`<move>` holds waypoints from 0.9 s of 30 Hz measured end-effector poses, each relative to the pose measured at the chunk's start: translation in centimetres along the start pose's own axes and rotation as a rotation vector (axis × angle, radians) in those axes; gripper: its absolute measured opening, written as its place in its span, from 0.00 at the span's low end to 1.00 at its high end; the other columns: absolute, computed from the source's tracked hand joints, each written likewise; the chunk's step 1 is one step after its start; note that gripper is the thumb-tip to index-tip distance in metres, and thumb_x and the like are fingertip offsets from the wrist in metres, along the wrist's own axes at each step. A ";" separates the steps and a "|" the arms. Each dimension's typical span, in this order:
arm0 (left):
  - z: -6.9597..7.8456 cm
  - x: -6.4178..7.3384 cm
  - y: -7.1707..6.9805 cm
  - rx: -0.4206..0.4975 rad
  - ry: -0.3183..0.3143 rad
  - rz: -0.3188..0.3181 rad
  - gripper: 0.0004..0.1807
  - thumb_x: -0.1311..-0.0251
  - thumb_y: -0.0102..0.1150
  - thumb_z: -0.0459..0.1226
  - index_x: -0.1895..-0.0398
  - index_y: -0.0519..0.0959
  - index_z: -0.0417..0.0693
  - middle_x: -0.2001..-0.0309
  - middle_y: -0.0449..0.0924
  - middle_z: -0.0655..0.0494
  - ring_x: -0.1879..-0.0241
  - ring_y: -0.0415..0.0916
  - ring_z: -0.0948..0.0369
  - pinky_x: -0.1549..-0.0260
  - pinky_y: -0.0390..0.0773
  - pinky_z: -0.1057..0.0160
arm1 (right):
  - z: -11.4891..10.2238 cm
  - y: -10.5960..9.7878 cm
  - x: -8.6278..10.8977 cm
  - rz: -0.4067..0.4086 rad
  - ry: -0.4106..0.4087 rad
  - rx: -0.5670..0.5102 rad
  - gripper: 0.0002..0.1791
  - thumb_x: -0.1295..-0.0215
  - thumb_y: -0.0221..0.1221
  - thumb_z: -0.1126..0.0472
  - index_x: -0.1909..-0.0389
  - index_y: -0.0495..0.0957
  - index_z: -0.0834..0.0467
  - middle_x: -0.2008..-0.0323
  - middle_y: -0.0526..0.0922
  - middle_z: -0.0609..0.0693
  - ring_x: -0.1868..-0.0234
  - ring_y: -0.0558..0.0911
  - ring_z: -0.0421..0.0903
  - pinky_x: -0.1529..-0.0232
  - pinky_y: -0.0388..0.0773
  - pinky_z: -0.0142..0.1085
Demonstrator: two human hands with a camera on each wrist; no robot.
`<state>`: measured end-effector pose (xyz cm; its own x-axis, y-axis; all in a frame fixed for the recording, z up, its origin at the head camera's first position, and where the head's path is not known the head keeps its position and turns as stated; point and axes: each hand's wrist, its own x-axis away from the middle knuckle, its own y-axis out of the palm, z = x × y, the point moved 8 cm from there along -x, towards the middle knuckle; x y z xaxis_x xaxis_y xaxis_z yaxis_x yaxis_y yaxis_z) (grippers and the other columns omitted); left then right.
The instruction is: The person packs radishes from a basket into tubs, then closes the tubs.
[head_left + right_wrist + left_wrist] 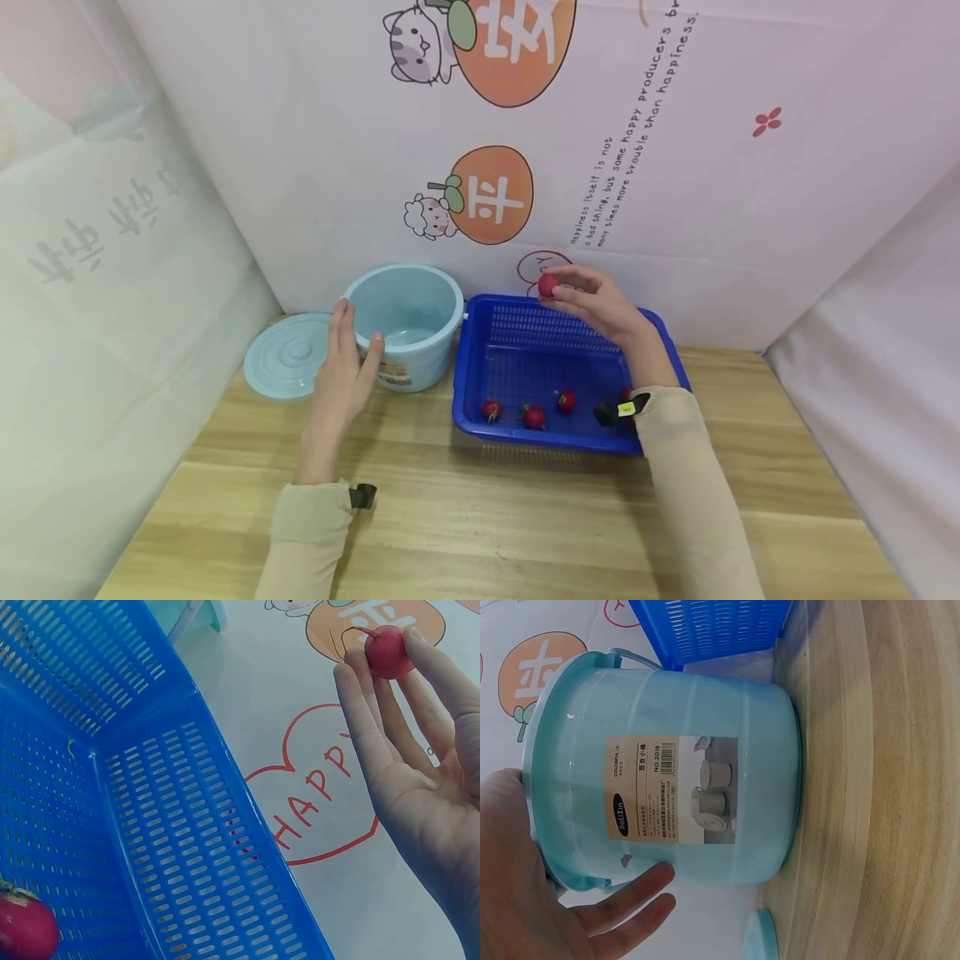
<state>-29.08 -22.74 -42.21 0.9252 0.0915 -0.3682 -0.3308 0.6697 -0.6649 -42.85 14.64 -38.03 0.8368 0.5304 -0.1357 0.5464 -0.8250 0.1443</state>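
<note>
A small red radish (549, 285) with a thin root tail is pinched between the thumb and fingertips of my right hand (596, 304), raised over the far rim of the blue basket (462, 375). Several more radishes (533, 417) lie along the basket's near side, one partly hidden by my right wrist. My left hand (347, 367) rests against the rim and near left side of a light blue bucket (420, 362), its fingers extended. The visible inside of the bucket is bare. In the left wrist view, a printed label (671, 789) shows on the bucket's side.
The round light blue lid (288, 357) lies on the wooden table (450, 533), left of the bucket. Bucket and basket stand side by side, close before a printed cloth backdrop (675, 167). Pale cloth walls (97, 292) flank the table.
</note>
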 end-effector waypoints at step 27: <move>0.2 -0.1 0.1 -0.010 0.002 0.017 0.43 0.18 0.37 0.59 0.13 0.45 0.43 0.13 0.37 0.55 0.60 0.80 0.38 0.77 0.76 0.48 | 0.8 6.4 -2.4 -0.120 -0.042 0.049 0.17 0.24 0.60 0.71 0.38 0.83 0.60 0.42 0.81 0.62 0.42 0.85 0.58 0.37 0.79 0.50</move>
<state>-29.13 -22.59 -42.11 0.9191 0.1010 -0.3810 -0.3483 0.6606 -0.6650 -41.36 7.89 -37.58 0.7630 0.6178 -0.1903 0.6389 -0.7655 0.0765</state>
